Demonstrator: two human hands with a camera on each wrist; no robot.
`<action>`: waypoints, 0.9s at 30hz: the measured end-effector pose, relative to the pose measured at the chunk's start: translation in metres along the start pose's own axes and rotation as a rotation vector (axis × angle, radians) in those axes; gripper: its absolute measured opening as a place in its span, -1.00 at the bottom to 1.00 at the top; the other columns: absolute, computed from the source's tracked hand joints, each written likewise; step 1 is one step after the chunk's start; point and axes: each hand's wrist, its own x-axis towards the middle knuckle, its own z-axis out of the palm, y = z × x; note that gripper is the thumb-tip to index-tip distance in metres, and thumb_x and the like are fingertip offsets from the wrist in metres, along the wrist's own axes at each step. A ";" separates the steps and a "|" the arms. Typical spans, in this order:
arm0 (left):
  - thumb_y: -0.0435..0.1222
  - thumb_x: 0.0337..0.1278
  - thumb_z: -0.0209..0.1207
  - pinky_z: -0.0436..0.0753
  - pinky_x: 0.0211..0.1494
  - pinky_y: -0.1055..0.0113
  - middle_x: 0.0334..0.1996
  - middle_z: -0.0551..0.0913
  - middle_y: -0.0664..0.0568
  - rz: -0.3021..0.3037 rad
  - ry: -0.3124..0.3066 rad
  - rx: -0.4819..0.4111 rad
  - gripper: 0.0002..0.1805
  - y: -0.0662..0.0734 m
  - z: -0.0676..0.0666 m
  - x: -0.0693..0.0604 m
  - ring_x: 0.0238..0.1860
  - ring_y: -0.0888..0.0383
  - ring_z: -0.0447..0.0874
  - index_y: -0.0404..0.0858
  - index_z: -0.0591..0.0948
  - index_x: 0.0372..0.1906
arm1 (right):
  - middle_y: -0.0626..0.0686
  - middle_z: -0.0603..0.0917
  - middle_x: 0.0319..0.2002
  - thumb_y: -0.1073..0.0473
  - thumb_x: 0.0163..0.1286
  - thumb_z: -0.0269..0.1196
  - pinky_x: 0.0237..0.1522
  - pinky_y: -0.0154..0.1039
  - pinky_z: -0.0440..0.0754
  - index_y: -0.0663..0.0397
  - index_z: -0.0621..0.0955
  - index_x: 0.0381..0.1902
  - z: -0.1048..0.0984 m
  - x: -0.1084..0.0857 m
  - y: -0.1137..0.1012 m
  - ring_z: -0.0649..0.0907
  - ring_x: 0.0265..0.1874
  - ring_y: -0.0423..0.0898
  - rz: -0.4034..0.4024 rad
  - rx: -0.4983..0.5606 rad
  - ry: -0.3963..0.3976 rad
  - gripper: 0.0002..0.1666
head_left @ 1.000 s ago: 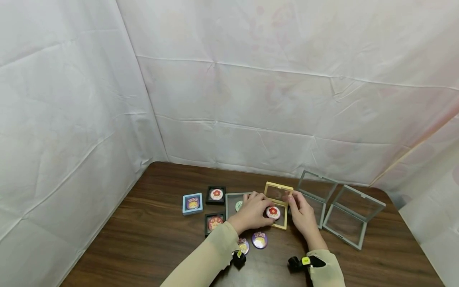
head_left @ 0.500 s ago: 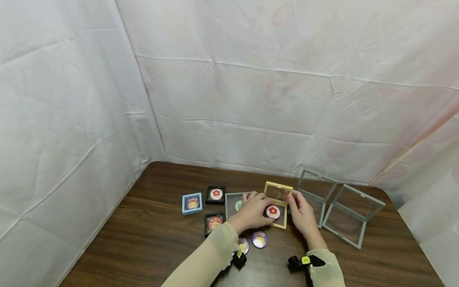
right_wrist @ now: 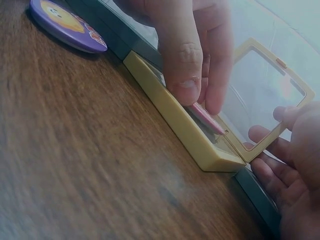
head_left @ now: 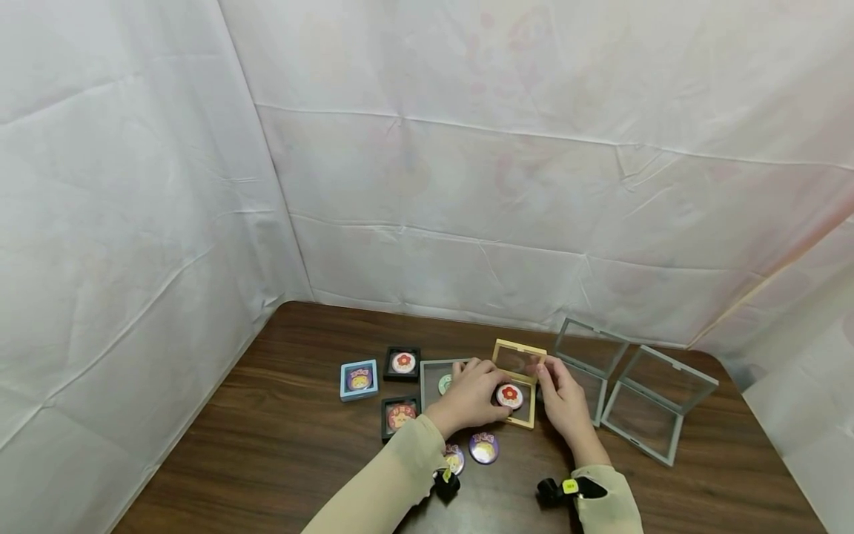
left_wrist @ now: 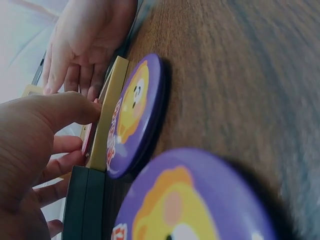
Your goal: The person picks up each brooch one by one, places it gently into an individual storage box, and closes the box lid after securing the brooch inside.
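Note:
A small yellow display frame [head_left: 520, 423] lies on the table with its clear lid [right_wrist: 260, 95] raised. My left hand [head_left: 470, 397] pinches a round white badge with a red flower [head_left: 510, 396] between thumb and fingers. In the right wrist view, the badge [right_wrist: 207, 119] is tilted, low inside the frame's base. My right hand [head_left: 563, 393] holds the lid's right edge between thumb and fingers. Left of it, partly under my left hand, is a grey frame [head_left: 422, 386] with a green badge [head_left: 445, 383].
Two purple badges [head_left: 483, 448] lie in front. At left stand a blue frame [head_left: 359, 380] and two black frames [head_left: 402, 363], each with a badge. Two open grey frames [head_left: 657, 404] stand at right. White cloth walls [head_left: 427, 185] border the table.

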 end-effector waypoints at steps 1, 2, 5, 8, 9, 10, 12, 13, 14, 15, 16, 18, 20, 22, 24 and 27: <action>0.11 0.22 0.52 0.32 0.09 0.13 0.12 0.68 0.21 -0.002 -0.002 0.005 -0.44 0.000 0.000 0.000 0.11 0.19 0.53 0.09 0.75 0.30 | 0.12 0.81 0.13 -0.05 0.83 0.02 0.19 0.06 0.61 0.06 0.59 0.37 0.000 0.000 0.000 0.72 0.17 0.09 0.001 -0.010 0.006 -0.56; 0.11 0.21 0.52 0.32 0.09 0.12 0.12 0.68 0.21 -0.003 -0.003 0.006 -0.44 0.000 0.000 0.000 0.11 0.19 0.53 0.08 0.75 0.29 | 0.14 0.81 0.11 -0.06 0.83 0.02 0.15 0.05 0.61 0.07 0.59 0.35 0.000 -0.001 0.000 0.72 0.13 0.09 0.004 -0.016 0.011 -0.56; 0.11 0.23 0.51 0.33 0.09 0.12 0.12 0.68 0.19 -0.007 -0.010 0.008 -0.44 0.000 0.001 -0.001 0.12 0.18 0.53 0.07 0.76 0.29 | 0.17 0.78 0.11 -0.09 0.83 0.02 0.07 0.01 0.59 0.09 0.59 0.31 0.001 -0.002 0.000 0.69 0.04 0.07 0.012 -0.035 0.018 -0.55; 0.11 0.24 0.50 0.35 0.10 0.12 0.13 0.68 0.19 -0.006 -0.013 0.009 -0.44 0.000 0.001 -0.002 0.13 0.18 0.54 0.05 0.75 0.30 | 0.18 0.76 0.14 -0.09 0.83 0.03 0.04 -0.03 0.58 0.11 0.60 0.27 0.001 -0.001 0.001 0.68 0.03 0.06 0.003 -0.034 0.016 -0.56; 0.11 0.25 0.50 0.36 0.10 0.12 0.13 0.68 0.18 -0.005 -0.013 0.009 -0.43 0.000 0.000 -0.002 0.14 0.17 0.54 0.04 0.75 0.30 | 0.17 0.76 0.17 -0.08 0.83 0.03 0.05 -0.05 0.59 0.12 0.60 0.27 0.001 -0.001 0.001 0.68 0.05 0.05 -0.006 -0.034 0.015 -0.56; 0.11 0.25 0.50 0.37 0.10 0.13 0.13 0.68 0.18 -0.001 -0.010 0.008 -0.44 0.000 0.000 -0.002 0.15 0.17 0.54 0.04 0.75 0.31 | 0.17 0.76 0.19 -0.06 0.83 0.04 0.06 -0.08 0.59 0.12 0.61 0.26 0.001 0.000 0.002 0.69 0.08 0.04 -0.019 -0.032 0.016 -0.58; 0.09 0.26 0.49 0.39 0.11 0.15 0.13 0.69 0.17 0.013 -0.004 0.002 -0.44 -0.001 -0.001 -0.003 0.15 0.16 0.55 0.03 0.75 0.30 | 0.17 0.76 0.19 -0.03 0.82 0.05 0.04 -0.15 0.60 0.14 0.61 0.24 0.000 0.001 0.003 0.70 0.06 0.05 -0.051 -0.031 0.019 -0.60; 0.09 0.26 0.49 0.40 0.11 0.16 0.12 0.69 0.17 0.022 -0.001 -0.002 -0.45 -0.001 -0.002 -0.003 0.15 0.16 0.56 0.02 0.75 0.30 | 0.17 0.76 0.19 0.00 0.82 0.06 0.03 -0.20 0.61 0.15 0.62 0.24 0.000 0.002 0.003 0.71 0.06 0.05 -0.067 -0.028 0.017 -0.62; 0.08 0.27 0.49 0.42 0.12 0.16 0.12 0.69 0.16 0.031 0.001 -0.007 -0.46 -0.002 -0.003 -0.003 0.15 0.16 0.57 0.01 0.75 0.29 | 0.17 0.76 0.19 0.04 0.82 0.07 0.03 -0.24 0.61 0.16 0.62 0.23 0.000 0.002 0.003 0.72 0.07 0.06 -0.081 -0.023 0.014 -0.65; 0.07 0.27 0.49 0.43 0.12 0.17 0.12 0.70 0.15 0.041 0.003 -0.018 -0.47 -0.003 -0.004 -0.004 0.15 0.16 0.58 0.00 0.76 0.28 | 0.17 0.75 0.21 0.07 0.81 0.08 0.04 -0.29 0.62 0.16 0.61 0.21 -0.001 0.003 0.003 0.73 0.08 0.06 -0.093 -0.019 0.007 -0.68; 0.06 0.28 0.49 0.44 0.13 0.19 0.11 0.70 0.15 0.051 0.003 -0.028 -0.48 -0.004 -0.005 -0.005 0.14 0.17 0.59 0.00 0.76 0.27 | 0.17 0.76 0.21 0.10 0.80 0.10 0.02 -0.32 0.62 0.17 0.61 0.19 -0.002 0.003 0.004 0.74 0.08 0.07 -0.105 -0.020 0.005 -0.71; 0.04 0.30 0.48 0.47 0.17 0.19 0.11 0.71 0.14 0.069 -0.002 -0.054 -0.50 -0.007 -0.008 -0.006 0.12 0.19 0.62 -0.01 0.76 0.27 | 0.18 0.77 0.16 0.16 0.78 0.14 -0.01 -0.33 0.64 0.18 0.62 0.17 -0.003 0.003 0.003 0.75 0.04 0.07 -0.119 -0.031 0.001 -0.77; 0.02 0.33 0.46 0.50 0.22 0.19 0.11 0.71 0.12 0.080 -0.010 -0.090 -0.52 -0.011 -0.010 -0.008 0.10 0.21 0.64 -0.02 0.76 0.27 | 0.16 0.78 0.11 0.18 0.75 0.18 -0.02 -0.26 0.67 0.18 0.62 0.15 -0.005 0.003 0.002 0.75 0.02 0.07 -0.126 -0.054 -0.003 -0.79; 0.00 0.38 0.44 0.55 0.26 0.22 0.14 0.70 0.11 0.085 -0.021 -0.130 -0.53 -0.015 -0.012 -0.010 0.11 0.22 0.66 -0.04 0.75 0.29 | 0.15 0.77 0.05 0.19 0.72 0.23 0.00 -0.13 0.72 0.19 0.65 0.16 -0.008 0.002 0.000 0.76 0.00 0.08 -0.141 -0.093 -0.001 -0.78; -0.02 0.42 0.42 0.60 0.25 0.25 0.17 0.69 0.09 0.091 -0.022 -0.164 -0.54 -0.020 -0.014 -0.011 0.11 0.21 0.67 -0.07 0.74 0.31 | 0.18 0.74 0.05 0.19 0.70 0.27 0.02 -0.01 0.76 0.22 0.68 0.19 -0.013 0.002 -0.002 0.78 0.02 0.11 -0.150 -0.123 -0.009 -0.74; -0.09 0.45 0.40 0.68 0.16 0.27 0.18 0.69 0.03 0.081 0.006 -0.226 -0.58 -0.028 -0.020 -0.013 0.06 0.16 0.71 -0.15 0.74 0.28 | 0.22 0.70 0.08 0.23 0.65 0.32 0.06 0.10 0.78 0.24 0.72 0.16 -0.021 0.001 -0.008 0.79 0.05 0.19 -0.157 -0.134 -0.035 -0.75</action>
